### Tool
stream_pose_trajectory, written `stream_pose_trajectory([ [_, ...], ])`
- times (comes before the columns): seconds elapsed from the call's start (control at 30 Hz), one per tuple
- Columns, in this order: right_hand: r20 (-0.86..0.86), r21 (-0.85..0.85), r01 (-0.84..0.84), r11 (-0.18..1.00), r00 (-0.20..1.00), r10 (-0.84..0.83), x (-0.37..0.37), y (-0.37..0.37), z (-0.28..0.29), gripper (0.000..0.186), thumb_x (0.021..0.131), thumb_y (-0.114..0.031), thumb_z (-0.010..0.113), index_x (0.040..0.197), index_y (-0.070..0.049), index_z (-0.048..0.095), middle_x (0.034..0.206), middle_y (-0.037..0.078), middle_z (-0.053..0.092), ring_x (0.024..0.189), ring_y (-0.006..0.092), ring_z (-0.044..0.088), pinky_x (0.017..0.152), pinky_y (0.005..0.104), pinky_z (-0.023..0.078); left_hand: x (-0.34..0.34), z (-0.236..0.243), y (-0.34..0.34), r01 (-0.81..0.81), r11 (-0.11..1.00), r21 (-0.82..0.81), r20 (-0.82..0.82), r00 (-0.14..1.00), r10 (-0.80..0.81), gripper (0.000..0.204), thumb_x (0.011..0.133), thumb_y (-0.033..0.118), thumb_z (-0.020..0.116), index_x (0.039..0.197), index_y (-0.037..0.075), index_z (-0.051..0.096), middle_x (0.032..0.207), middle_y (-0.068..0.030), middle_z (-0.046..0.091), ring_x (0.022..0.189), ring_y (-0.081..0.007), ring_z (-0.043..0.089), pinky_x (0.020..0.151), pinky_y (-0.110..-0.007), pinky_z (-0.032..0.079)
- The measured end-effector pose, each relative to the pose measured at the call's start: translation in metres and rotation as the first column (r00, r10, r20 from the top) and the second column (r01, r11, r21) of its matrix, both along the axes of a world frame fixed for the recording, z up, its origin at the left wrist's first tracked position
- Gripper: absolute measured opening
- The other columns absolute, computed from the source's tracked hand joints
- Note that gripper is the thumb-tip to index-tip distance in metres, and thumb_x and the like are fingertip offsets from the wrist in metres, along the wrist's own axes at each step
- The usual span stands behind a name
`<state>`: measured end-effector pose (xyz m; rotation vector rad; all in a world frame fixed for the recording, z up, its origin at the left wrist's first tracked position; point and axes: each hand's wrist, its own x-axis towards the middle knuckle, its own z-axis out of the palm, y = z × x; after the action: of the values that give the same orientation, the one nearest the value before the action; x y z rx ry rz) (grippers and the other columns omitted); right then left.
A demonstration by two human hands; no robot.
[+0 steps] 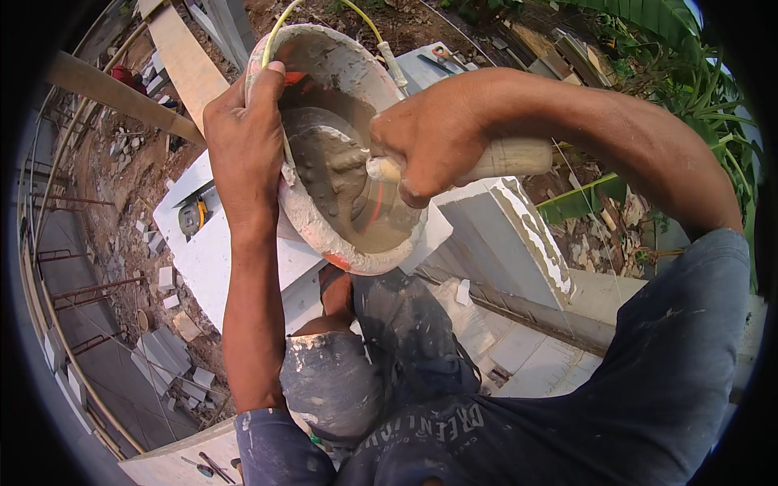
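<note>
A mortar-crusted bucket is tipped so that its mouth faces me, with wet grey mortar inside. My left hand grips its left rim, thumb over the edge. In my right hand, fingers wrapped round it, is the thick wooden handle of a tool that looks like a trowel. The tool's working end reaches into the bucket and is coated in mortar, so its outline is hard to make out. A yellow bail handle with a pale grip arches over the bucket's far side.
Below the bucket lies a white board with a yellow tape measure on it. A light block wall with mortar along its top stands to the right. Wooden planks rise at the far left, above rubble ground with block pieces.
</note>
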<state>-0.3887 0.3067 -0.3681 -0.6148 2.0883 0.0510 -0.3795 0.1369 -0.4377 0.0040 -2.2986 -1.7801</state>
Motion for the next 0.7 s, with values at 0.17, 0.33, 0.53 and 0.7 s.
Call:
stream_pose_trajectory([
  [0.17, -0.457, 0.137, -0.212, 0.968, 0.853, 0.252, 0.01, 0.024, -0.046, 0.023, 0.066, -0.015, 0.066, 0.084, 0.0, 0.07, 0.078, 0.018, 0.069, 0.075, 0.0322, 0.07, 0.063, 0.0439, 0.054, -0.009, -0.003, -0.007, 0.006, 0.996, -0.09, -0.019, 1.0, -0.007, 0.043, 0.094, 0.032, 0.057, 0.114, -0.004, 0.067, 0.092, -0.0066, 0.068, 0.084, -0.0135, 0.058, 0.085, -0.027, 0.044],
  [0.33, -0.462, 0.003, -0.261, 0.965, 0.856, 0.233, 0.012, 0.022, -0.006, 0.019, 0.069, -0.013, 0.064, 0.081, 0.001, 0.07, 0.078, 0.016, 0.069, 0.076, 0.0325, 0.069, 0.063, 0.044, 0.055, -0.039, -0.013, -0.051, -0.114, 0.987, -0.111, 0.068, 0.99, 0.122, 0.049, 0.089, 0.039, 0.067, 0.117, -0.002, 0.067, 0.104, -0.0086, 0.07, 0.097, -0.0141, 0.059, 0.091, -0.027, 0.042],
  [0.53, -0.493, -0.032, -0.135, 0.99, 0.864, 0.102, 0.034, 0.039, -0.069, 0.026, 0.069, -0.014, 0.064, 0.087, 0.002, 0.071, 0.075, 0.019, 0.068, 0.071, 0.0318, 0.069, 0.06, 0.0439, 0.053, -0.037, -0.018, -0.032, -0.037, 0.992, -0.119, 0.062, 0.997, 0.045, 0.05, 0.09, 0.037, 0.066, 0.12, -0.002, 0.066, 0.111, -0.0089, 0.069, 0.104, -0.0147, 0.06, 0.095, -0.026, 0.041],
  [0.7, -0.09, -0.311, 0.227, 0.923, 0.96, -0.267, 0.045, 0.067, -0.036, 0.032, 0.068, -0.018, 0.063, 0.089, 0.004, 0.07, 0.077, 0.019, 0.069, 0.072, 0.0325, 0.068, 0.063, 0.0425, 0.053, -0.043, -0.023, -0.054, 0.06, 0.978, -0.198, -0.008, 0.998, -0.063, 0.05, 0.091, 0.036, 0.064, 0.122, -0.003, 0.064, 0.114, -0.0089, 0.068, 0.107, -0.0146, 0.059, 0.098, -0.026, 0.039],
])
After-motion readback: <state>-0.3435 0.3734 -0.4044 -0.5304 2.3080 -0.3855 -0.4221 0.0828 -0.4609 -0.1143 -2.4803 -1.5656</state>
